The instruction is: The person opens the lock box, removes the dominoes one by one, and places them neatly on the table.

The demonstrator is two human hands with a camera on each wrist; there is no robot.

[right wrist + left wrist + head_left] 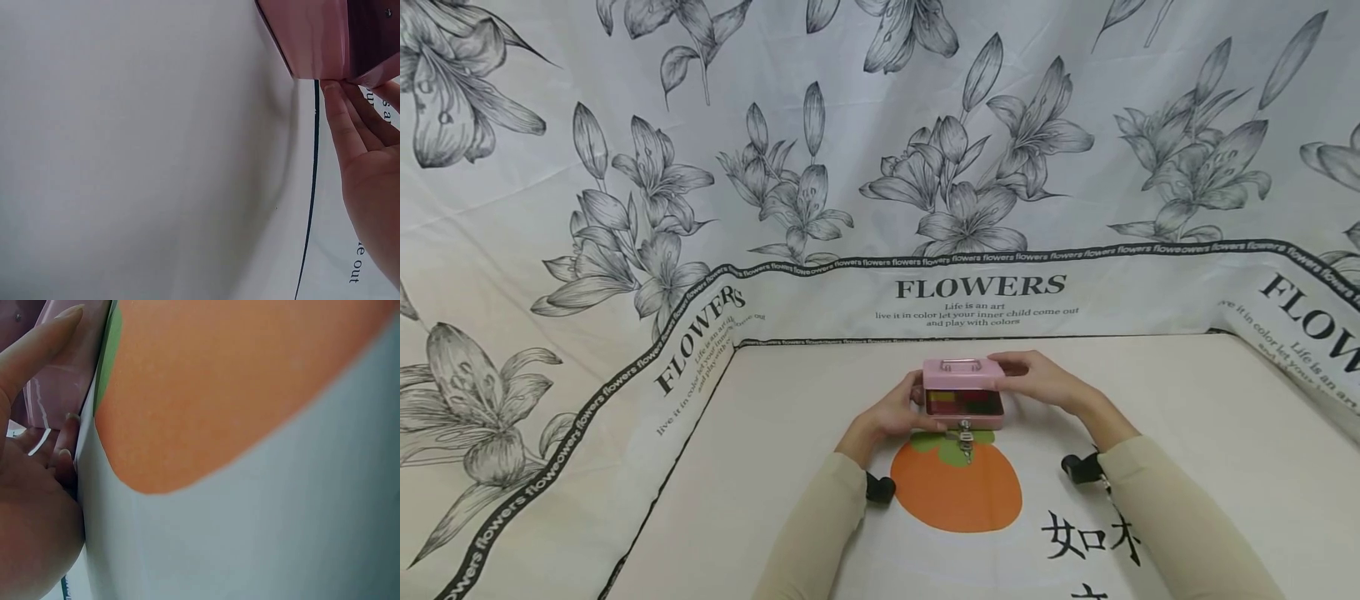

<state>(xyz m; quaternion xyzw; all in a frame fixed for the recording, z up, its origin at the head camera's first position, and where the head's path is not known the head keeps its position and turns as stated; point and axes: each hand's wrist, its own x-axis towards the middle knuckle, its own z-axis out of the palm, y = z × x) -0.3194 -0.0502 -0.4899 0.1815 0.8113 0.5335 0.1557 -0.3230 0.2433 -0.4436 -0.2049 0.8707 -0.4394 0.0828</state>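
Observation:
A small pink metal cash box stands on the white cloth with its lid raised partway. The lid has a silver carry handle on top. Red, yellow and dark green patches show inside. Keys hang from the lock at the front. My left hand grips the box's left side, thumb along the front wall and fingers beside it. At the right end of the lid, my right hand holds its edge between thumb and fingers. In the right wrist view, fingertips meet the pink box at its side.
Under and before the box, the cloth bears a printed orange persimmon and black characters. A floral curtain with "FLOWERS" lettering rises behind and along both sides. Black wrist devices sit at both sleeve cuffs.

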